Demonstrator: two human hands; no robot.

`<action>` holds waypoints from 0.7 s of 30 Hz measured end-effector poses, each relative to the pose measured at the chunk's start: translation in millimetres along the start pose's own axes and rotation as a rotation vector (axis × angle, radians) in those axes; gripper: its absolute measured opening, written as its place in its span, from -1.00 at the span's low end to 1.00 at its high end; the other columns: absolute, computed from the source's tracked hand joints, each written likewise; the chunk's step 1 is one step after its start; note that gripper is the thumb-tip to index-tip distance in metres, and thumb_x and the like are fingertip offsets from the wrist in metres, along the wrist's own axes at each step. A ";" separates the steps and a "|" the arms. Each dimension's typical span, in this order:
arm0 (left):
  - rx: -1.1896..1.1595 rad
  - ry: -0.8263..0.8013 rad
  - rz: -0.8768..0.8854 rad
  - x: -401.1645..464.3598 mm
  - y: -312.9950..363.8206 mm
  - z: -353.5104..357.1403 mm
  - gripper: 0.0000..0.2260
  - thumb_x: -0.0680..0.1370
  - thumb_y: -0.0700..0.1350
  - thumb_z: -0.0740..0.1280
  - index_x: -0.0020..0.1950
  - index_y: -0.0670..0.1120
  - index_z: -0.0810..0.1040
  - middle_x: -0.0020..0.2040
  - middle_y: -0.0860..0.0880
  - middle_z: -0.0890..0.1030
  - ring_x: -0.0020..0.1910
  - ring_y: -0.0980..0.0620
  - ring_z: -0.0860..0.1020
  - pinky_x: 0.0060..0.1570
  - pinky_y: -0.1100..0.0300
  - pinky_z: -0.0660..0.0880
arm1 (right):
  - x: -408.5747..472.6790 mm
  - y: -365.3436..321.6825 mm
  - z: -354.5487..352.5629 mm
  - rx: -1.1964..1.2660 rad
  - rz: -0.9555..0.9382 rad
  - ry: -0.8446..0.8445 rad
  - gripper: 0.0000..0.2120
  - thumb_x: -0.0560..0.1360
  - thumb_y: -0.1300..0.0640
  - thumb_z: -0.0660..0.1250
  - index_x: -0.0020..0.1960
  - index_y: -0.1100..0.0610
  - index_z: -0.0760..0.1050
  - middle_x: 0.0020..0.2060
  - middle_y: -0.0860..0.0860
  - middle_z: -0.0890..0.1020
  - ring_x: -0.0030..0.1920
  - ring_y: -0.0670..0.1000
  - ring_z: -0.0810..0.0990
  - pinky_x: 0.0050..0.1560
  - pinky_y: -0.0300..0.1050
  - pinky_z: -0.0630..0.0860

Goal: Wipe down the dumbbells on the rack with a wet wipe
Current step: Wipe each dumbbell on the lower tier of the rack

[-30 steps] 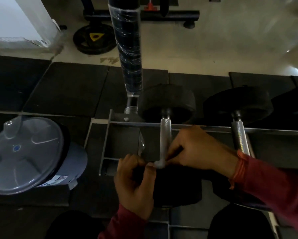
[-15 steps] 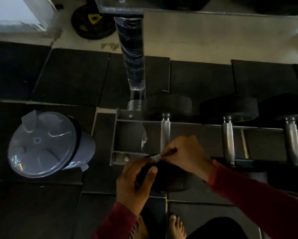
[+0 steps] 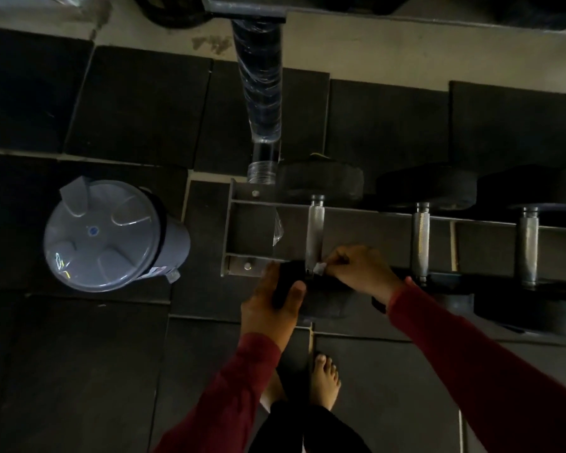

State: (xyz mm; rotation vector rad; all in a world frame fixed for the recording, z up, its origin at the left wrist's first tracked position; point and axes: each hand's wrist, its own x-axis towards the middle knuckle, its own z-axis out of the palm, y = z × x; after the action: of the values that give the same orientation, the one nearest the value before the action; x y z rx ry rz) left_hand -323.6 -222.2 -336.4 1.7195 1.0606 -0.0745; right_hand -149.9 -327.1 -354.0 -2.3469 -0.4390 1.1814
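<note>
The wet wipe [image 3: 320,267] is pinched by the right hand [image 3: 357,273] against the near end of the leftmost dumbbell [image 3: 315,237] handle on the rack [image 3: 242,223]. That dumbbell's near head is gripped by the left hand [image 3: 272,302]. The small wipe could be dropped or snagged on the knurling.

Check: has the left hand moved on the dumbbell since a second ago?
Yes. The left hand slid off the handle end, toward the person, and now grips the near weight head, left of the wipe.
</note>
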 end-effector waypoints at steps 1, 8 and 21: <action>0.015 -0.048 -0.042 -2.5 4.6 1.9 -0.33 0.50 0.11 0.43 0.56 0.04 0.26 0.47 0.13 0.35 0.41 0.14 0.37 0.38 0.31 0.32 | -2.5 -0.2 -1.5 0.035 0.003 -0.016 -0.88 0.39 -0.03 0.54 -0.17 -0.02 0.64 -0.25 -0.14 0.66 -0.17 -0.19 0.62 -0.25 -0.38 0.47; 0.068 -0.061 -0.314 0.1 15.5 9.7 -0.31 0.40 0.11 0.55 0.44 0.00 0.34 0.29 -0.02 0.57 0.27 -0.03 0.53 0.05 0.29 0.40 | 9.2 -4.7 4.6 -0.047 0.017 0.059 -0.90 0.42 0.19 0.49 -0.18 -0.01 0.64 -0.17 -0.09 0.66 -0.06 -0.09 0.64 -0.12 -0.36 0.52; 0.284 -0.229 0.009 -1.1 0.3 -26.5 -0.08 0.32 0.13 0.59 0.58 0.01 0.24 0.52 0.03 0.35 0.44 0.07 0.37 0.38 0.34 0.21 | -10.7 -24.3 8.8 -0.042 -0.158 0.116 -0.85 0.33 0.03 0.59 -0.13 -0.02 0.70 -0.18 -0.15 0.70 -0.15 -0.22 0.64 0.01 -0.29 0.60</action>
State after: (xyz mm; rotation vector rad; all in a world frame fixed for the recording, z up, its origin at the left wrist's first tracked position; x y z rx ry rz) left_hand -335.4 -201.9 -324.1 1.9158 0.9045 -0.4242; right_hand -165.0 -309.5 -338.3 -2.3526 -0.6015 0.9670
